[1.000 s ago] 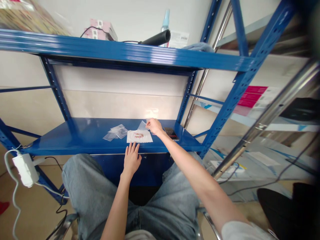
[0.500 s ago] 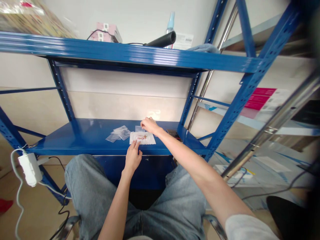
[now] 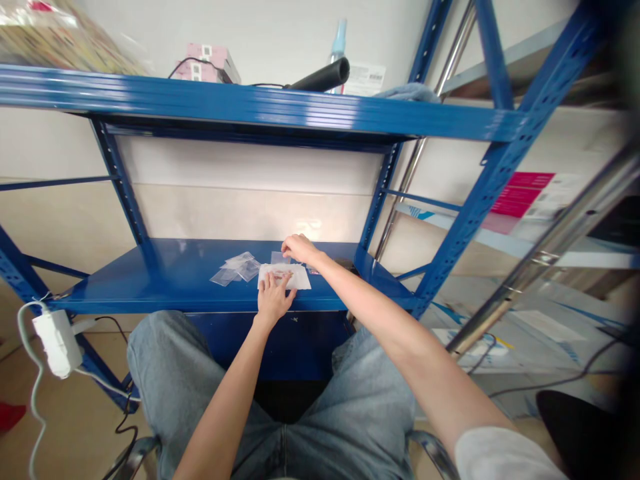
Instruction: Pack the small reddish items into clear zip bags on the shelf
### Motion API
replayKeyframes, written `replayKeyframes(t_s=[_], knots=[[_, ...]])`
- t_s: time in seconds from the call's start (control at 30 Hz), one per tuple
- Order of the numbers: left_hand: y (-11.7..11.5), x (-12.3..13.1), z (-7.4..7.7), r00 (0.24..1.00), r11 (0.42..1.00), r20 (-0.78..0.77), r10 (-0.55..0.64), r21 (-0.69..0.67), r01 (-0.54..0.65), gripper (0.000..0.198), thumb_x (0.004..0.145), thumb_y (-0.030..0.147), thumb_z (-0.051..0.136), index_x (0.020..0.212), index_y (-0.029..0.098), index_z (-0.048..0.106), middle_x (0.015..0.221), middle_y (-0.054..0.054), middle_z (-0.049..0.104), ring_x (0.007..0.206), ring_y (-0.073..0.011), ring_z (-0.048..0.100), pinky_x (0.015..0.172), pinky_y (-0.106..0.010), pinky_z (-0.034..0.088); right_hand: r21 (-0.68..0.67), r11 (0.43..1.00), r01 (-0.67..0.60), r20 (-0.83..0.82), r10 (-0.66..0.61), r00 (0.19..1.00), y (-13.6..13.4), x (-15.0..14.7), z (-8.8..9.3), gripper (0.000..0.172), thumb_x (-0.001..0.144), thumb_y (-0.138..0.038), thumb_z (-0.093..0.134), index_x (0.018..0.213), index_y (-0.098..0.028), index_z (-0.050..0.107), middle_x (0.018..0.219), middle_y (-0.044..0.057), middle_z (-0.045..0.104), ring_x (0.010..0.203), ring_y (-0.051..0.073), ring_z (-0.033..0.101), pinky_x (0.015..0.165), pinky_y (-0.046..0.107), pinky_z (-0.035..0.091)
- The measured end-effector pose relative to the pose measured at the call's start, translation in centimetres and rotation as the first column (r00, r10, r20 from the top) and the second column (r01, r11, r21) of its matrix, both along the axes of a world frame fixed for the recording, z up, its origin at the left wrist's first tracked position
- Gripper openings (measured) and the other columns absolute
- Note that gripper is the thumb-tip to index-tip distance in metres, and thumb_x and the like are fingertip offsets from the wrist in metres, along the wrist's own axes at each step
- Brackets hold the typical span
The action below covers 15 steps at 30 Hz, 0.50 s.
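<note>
A white sheet, maybe a tissue or a small pouch [image 3: 302, 279], lies near the front edge of the blue shelf. Small reddish-brown pieces [image 3: 286, 274] rest on it, too small to name. My left hand [image 3: 274, 300] lies on the sheet's left half, fingers spread, their tips at the pieces. Just behind the sheet, my right hand [image 3: 300, 249] is closed with its fingers curled together; whatever they hold is hidden. Under and beside its fingertips is a clear plastic bag [image 3: 277, 257]. Several more clear bags [image 3: 235, 268] lie overlapping to the left.
Partly behind my right forearm, a dark object [image 3: 345, 264] sits on the blue shelf [image 3: 170, 267]. Above runs the upper shelf beam [image 3: 250, 107], carrying pink boxes [image 3: 203, 63], a black tube [image 3: 325, 75] and a spray bottle [image 3: 339, 43]. A white power strip [image 3: 57, 343] hangs at left.
My left hand has slid forward and right onto the sheet, its fingers reaching the small pieces. My right hand has stayed almost in place behind the sheet.
</note>
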<state>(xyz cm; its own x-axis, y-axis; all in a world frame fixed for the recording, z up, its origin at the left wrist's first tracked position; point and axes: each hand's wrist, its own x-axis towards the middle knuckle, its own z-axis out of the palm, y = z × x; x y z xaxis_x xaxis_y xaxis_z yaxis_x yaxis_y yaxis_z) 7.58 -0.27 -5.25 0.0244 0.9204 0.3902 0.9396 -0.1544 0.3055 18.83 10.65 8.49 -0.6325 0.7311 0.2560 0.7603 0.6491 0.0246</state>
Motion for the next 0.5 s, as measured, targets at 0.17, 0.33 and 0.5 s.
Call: replayKeyframes(t_s=[0.17, 0.33, 0.5], knots=[[-0.16, 0.36, -0.66, 0.998, 0.998, -0.056, 0.037, 0.043, -0.035, 0.061, 0.101, 0.054, 0.041, 0.156, 0.029, 0.044, 0.160, -0.019, 0.042, 0.152, -0.0413, 0.030, 0.118, -0.058, 0.026, -0.005, 1.000, 0.011, -0.002, -0.011, 1.000, 0.25, 0.10, 0.32, 0.014, 0.089, -0.020, 0.069, 0.095, -0.019, 0.082, 0.100, 0.010, 0.080, 0.093, 0.021, 0.072, 0.081, 0.025, 0.046], [-0.01, 0.40, -0.75, 0.997, 0.997, -0.068, 0.045, 0.071, -0.040, 0.060, 0.101, 0.053, 0.041, 0.155, 0.029, 0.045, 0.158, -0.020, 0.044, 0.150, -0.0416, 0.033, 0.118, -0.058, 0.028, 0.003, 0.999, 0.033, -0.001, -0.033, 0.999, -0.13, -0.17, 0.24, 0.016, 0.088, -0.014, 0.067, 0.092, -0.019, 0.081, 0.098, 0.010, 0.080, 0.089, 0.020, 0.072, 0.078, 0.024, 0.046], [0.18, 0.47, -1.08, 0.998, 0.996, -0.031, 0.045, 0.082, -0.043, 0.059, 0.099, 0.051, 0.045, 0.154, 0.029, 0.046, 0.158, -0.018, 0.044, 0.150, -0.0402, 0.033, 0.119, -0.060, 0.026, 0.037, 0.997, 0.068, -0.025, -0.067, 0.997, -0.29, -0.69, 0.86, 0.019, 0.089, -0.013, 0.063, 0.092, -0.019, 0.081, 0.096, 0.009, 0.080, 0.088, 0.020, 0.071, 0.079, 0.025, 0.046]])
